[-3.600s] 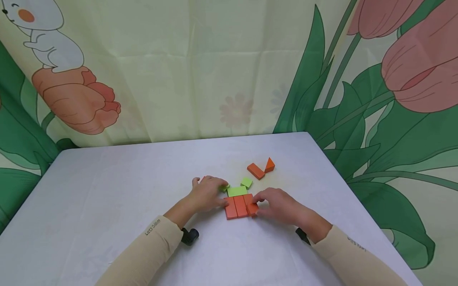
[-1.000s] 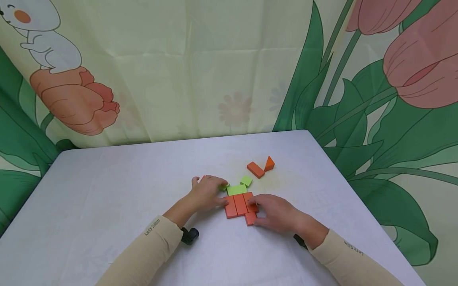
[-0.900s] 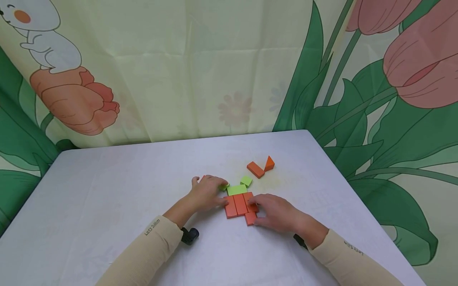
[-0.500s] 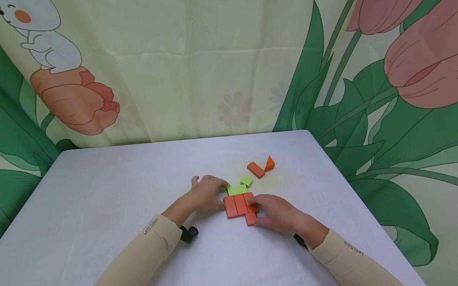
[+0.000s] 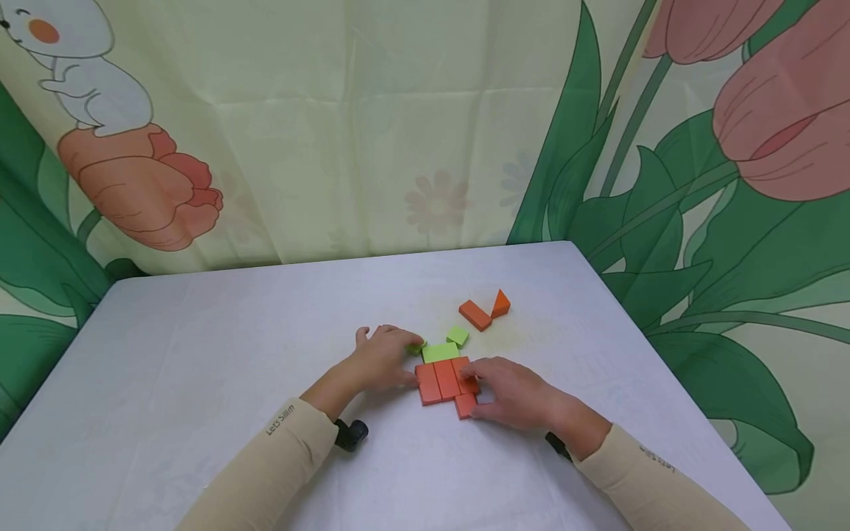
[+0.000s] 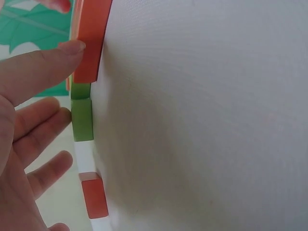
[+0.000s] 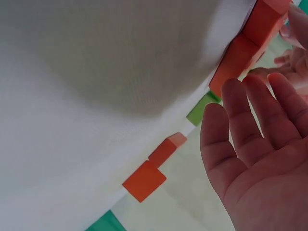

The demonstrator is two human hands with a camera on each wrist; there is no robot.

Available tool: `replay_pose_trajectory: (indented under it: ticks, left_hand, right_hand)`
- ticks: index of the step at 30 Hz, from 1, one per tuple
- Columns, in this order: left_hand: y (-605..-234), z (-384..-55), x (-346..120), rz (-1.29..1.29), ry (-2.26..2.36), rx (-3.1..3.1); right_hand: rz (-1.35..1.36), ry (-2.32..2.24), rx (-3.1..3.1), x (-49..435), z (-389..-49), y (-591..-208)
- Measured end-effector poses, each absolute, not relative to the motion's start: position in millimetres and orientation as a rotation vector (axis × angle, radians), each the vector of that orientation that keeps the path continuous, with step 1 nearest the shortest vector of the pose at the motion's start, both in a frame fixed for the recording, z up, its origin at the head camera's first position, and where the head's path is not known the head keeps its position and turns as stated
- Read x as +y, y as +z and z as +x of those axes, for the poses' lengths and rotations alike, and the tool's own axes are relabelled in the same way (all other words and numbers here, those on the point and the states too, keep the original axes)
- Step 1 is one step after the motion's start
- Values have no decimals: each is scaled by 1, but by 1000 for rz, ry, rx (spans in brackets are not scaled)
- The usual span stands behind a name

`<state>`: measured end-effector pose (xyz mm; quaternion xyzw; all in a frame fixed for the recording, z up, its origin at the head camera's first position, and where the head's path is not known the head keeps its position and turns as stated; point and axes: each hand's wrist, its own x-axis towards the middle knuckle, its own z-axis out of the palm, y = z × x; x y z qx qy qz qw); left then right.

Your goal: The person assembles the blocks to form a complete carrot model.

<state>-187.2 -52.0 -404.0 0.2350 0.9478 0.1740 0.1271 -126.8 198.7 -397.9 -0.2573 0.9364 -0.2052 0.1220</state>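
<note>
Three orange rectangular blocks (image 5: 438,382) lie flat side by side on the white table. A green rectangular block (image 5: 440,353) adjoins their far side, and a smaller orange block (image 5: 465,405) adjoins the near end of the rightmost one. On the left, my left hand (image 5: 381,361) has its thumb at the leftmost orange block; its fingers reach a small green block (image 6: 82,120), mostly covered in the head view. From the right, my right hand (image 5: 521,394) touches the rightmost orange block with its fingers and the small orange block with its thumb. Its fingers look nearly straight.
Another small green block (image 5: 457,337) sits beyond the green rectangle. Farther back, a loose orange rectangular block (image 5: 474,315) touches an orange triangular block (image 5: 501,304). A red-orange block (image 6: 95,198) stands past my left fingers. A printed curtain (image 5: 398,147) hangs behind the table.
Since the oldest frame, my right hand has brought the small orange block from on top of the rightmost orange block down to its near end. Over the last second almost nothing has moved.
</note>
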Motion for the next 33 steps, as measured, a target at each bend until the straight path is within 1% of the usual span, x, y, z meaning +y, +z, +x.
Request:
replay_pose_trajectory:
  ticks: [5,19,25,33]
  left_hand:
    - [-404,-188,-52,681,507,2757]
    - [-406,-190,-53,680,549,2741]
    - [-405,-189,-53,669,551,2740]
    - [-405,-191,-53,658,578,2740]
  right_hand:
    - [-678,-673,2747,199,-135,-393]
    - [-501,-642,2731,193,-172,-398]
    - [-484,-654,2697,191,-178,-400]
    - [-421,-695,2664,189,-178,-399]
